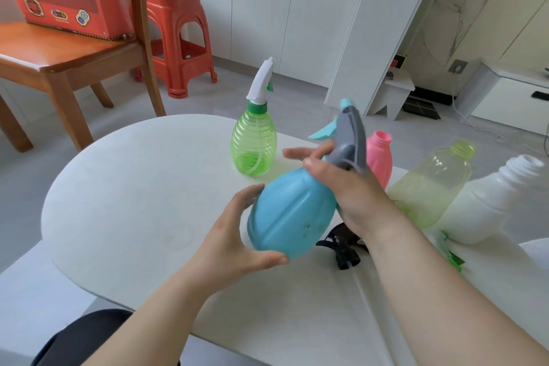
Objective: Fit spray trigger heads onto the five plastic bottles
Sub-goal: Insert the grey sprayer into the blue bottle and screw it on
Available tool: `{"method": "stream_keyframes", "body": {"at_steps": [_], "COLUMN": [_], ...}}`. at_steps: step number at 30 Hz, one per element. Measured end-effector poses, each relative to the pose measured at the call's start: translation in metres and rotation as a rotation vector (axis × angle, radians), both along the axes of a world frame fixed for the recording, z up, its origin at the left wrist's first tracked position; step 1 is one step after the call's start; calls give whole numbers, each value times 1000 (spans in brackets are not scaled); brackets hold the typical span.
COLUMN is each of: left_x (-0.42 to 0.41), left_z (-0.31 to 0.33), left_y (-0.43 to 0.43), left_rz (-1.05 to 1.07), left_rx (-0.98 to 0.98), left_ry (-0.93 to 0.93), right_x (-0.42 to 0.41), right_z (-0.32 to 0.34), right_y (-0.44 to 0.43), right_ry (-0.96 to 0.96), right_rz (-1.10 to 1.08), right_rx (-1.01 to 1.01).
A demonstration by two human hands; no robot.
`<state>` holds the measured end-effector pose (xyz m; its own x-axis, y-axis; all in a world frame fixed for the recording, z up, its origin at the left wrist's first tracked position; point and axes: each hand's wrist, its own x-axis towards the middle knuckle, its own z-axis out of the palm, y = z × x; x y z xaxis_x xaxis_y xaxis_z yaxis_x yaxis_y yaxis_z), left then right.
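Observation:
A light blue bottle is tilted above the white table. My left hand cups its base, fingers curled round it. My right hand grips its neck, where a grey trigger head with a teal lever sits. Behind stands a green bottle with a white trigger head on it. A pink bottle, a pale yellow-green bottle and a white bottle stand open-necked at the right. A black trigger head lies under my right wrist.
A green and white trigger head lies partly hidden by my right forearm. A wooden chair with a red box and a red plastic stool stand beyond the table's left side. White cabinets line the far wall.

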<state>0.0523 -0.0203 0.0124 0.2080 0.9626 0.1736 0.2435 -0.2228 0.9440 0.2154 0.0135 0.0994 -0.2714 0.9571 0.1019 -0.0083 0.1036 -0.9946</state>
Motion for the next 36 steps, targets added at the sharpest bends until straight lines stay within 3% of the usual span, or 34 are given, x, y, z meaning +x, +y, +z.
{"method": "stream_keyframes", "body": {"at_steps": [3,5,9,16,23,32,36], "left_x": [3,7,12,14,15,19,11], "left_z": [5,10,11,11,8,4,-1], "left_y": [-3,-4,-1,1,-1,-1,1], "left_rz": [-121,-135,-8,3,35,19,-28], "left_rx": [-12,-31,-41,-46,-13,11,-13], "left_ry": [42,-4,-37,-24,15,5,7], "right_x": [-6,-14,-23,-40,-10,-13,-11], "right_z": [0,-3,-10,-22,0,-11,-1], "right_y": [-11,-12,-10,-13,-16,-23,-19], "right_ry": [-272,-340,-278,-243,-377,-319,-440], "right_rz": [235,255,86,-275,149,-47,-42], "right_rx": [30,39,62,136,22,158,200]}}
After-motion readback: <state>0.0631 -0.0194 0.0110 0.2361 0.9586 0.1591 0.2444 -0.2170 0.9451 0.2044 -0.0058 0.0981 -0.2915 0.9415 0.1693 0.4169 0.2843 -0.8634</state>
